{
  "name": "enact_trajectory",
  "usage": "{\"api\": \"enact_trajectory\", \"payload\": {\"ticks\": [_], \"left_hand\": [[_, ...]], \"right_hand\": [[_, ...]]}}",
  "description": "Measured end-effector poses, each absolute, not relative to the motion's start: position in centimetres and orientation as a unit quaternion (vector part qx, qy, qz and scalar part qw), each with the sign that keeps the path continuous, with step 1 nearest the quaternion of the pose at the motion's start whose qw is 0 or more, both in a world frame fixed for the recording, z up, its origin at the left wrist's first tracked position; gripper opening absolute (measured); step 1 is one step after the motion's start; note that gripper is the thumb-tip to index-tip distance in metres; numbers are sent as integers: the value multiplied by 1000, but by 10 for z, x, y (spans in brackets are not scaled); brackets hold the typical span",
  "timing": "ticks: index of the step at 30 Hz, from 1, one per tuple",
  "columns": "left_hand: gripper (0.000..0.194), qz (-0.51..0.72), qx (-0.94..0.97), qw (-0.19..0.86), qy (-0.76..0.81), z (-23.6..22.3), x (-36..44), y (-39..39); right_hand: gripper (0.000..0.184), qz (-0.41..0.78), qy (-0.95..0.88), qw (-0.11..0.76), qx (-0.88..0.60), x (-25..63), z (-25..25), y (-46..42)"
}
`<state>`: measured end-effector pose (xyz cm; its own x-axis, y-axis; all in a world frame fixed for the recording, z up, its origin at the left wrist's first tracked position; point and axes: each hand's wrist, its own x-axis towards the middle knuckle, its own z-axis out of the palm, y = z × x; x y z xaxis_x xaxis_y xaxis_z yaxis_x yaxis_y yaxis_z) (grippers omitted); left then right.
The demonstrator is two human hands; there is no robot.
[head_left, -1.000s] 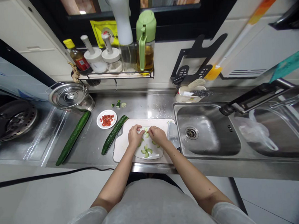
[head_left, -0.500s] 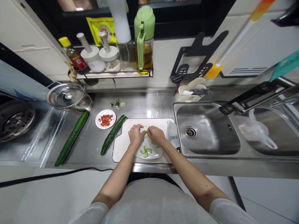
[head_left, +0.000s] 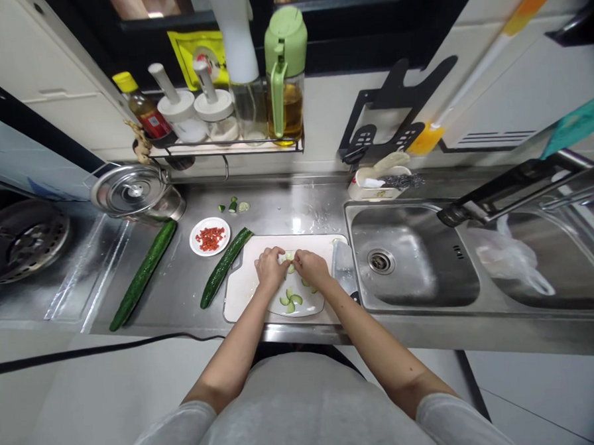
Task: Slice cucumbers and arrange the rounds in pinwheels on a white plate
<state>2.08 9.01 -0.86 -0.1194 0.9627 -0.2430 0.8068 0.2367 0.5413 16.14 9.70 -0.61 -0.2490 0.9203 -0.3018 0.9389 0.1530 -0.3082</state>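
Observation:
Both my hands meet over the far part of a white plate [head_left: 306,306], which lies on a pale cutting board [head_left: 238,293]. My left hand [head_left: 270,270] is curled, its thumb and forefinger at a small cucumber slice [head_left: 289,256]. On the other side, my right hand [head_left: 312,269] is closed in a pinch at the same slices; its fingertips partly hide what they grip. Nearer to me on the plate, several thin cucumber slices [head_left: 292,300] form a pinwheel. More slices show beside my right wrist. A cleaver [head_left: 343,265] rests along the board's right edge.
Left of the board lie a cucumber [head_left: 224,269], a small dish [head_left: 197,248] of chopped red bits and a longer cucumber [head_left: 143,276]. Cucumber ends [head_left: 233,205] sit behind. A lidded steel pot [head_left: 171,206] stands back left, a sink [head_left: 405,296] right, a condiment rack [head_left: 233,148] above.
The view has shifted very slightly. My hands stay almost in place over the plate, and the slices keep their arrangement.

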Motion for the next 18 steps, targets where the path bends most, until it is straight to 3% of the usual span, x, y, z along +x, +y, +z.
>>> {"api": "enact_trajectory", "payload": {"ticks": [18], "left_hand": [[22,148,590,286,741,-7,18,90]], "right_hand": [[18,-239,734,-10,635,163,-8,97]]}}
